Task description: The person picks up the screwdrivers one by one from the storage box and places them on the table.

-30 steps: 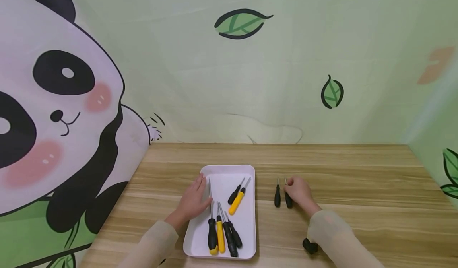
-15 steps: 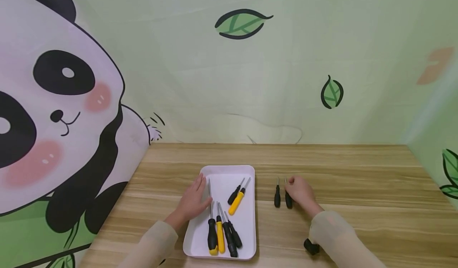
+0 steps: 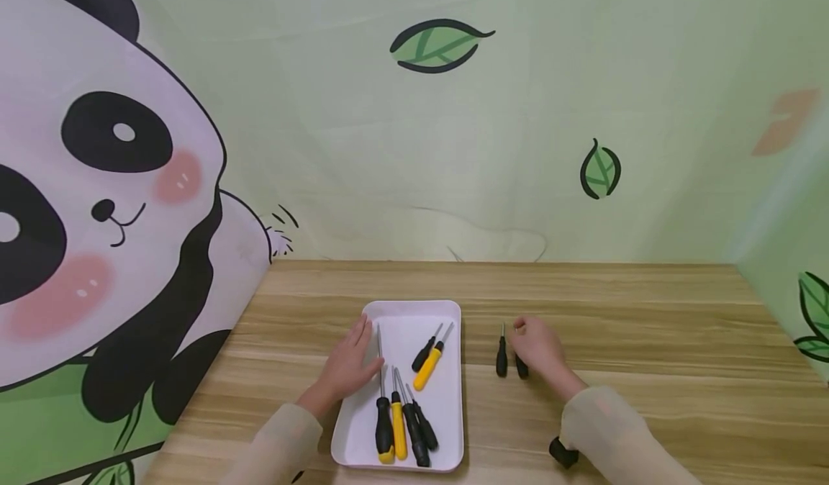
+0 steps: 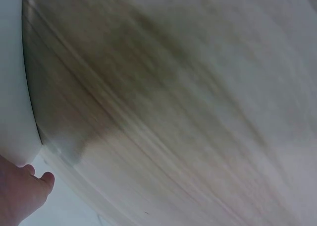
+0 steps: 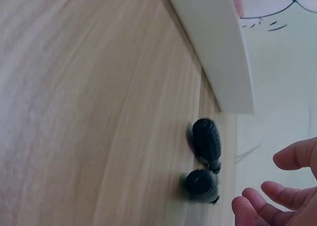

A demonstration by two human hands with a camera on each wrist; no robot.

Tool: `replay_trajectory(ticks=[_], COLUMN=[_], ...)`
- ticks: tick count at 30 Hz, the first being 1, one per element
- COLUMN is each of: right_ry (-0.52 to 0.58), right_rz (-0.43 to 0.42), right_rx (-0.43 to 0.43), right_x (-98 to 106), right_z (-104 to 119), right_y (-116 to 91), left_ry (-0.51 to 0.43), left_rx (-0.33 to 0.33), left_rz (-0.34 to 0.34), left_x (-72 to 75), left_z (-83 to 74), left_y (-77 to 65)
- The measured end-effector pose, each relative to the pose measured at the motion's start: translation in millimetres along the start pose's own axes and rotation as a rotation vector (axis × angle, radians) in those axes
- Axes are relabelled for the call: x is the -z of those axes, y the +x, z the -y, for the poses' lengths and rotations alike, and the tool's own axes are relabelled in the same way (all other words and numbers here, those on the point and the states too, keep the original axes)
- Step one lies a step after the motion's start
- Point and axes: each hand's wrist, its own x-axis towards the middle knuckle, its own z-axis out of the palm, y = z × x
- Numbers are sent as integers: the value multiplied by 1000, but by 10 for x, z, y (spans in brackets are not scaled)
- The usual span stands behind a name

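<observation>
**Black screwdrivers (image 3: 501,357) being shown side by side on the bench (image 3: 648,312)**

The pair's dark handles and thin metal shafts are being displayed with the tips pointing toward the panda-printed wall (image 3: 518,139). Ridges are being revealed along the rounded grips in the right wrist view, slightly blurred.

The farther-right screwdriver (image 3: 522,369) is being partly covered by the right hand (image 3: 539,342) in the head view; whether its shaft is being touched cannot be told. The fingers are being held loosely bent, the thumb well apart from them, with nothing being gripped. The other one of the pair is lying just left of this hand, between it and the white tray (image 3: 451,413).

The tray's left rim is being touched by the left hand (image 3: 350,364), its fingers being held straight. Inside, a short black screwdriver (image 3: 422,356) and a yellow-handled screwdriver (image 3: 427,370) are being held near the far right corner; a long black-and-yellow screwdriver (image 3: 384,427), another yellow one (image 3: 399,427) and two black ones (image 3: 414,431) are being held nearer the front.
</observation>
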Motion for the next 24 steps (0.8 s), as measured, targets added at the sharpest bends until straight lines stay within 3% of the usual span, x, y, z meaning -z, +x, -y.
replay_trajectory(ticks=[14,18,24], right_ry=[45,81,146], right_rz=[-24,-6,41], right_rx=[153,223,296], right_x=[-65,-143,-304], right_z=[278,354,442], right_y=[-167,-231,-291], left_ry=[-32,-47,-122], left_rx=[18,15,63], left_rz=[2,-1,30], left_x=[16,24,52], left_z=[17,21,-28], left_y=[-7,-27,-56])
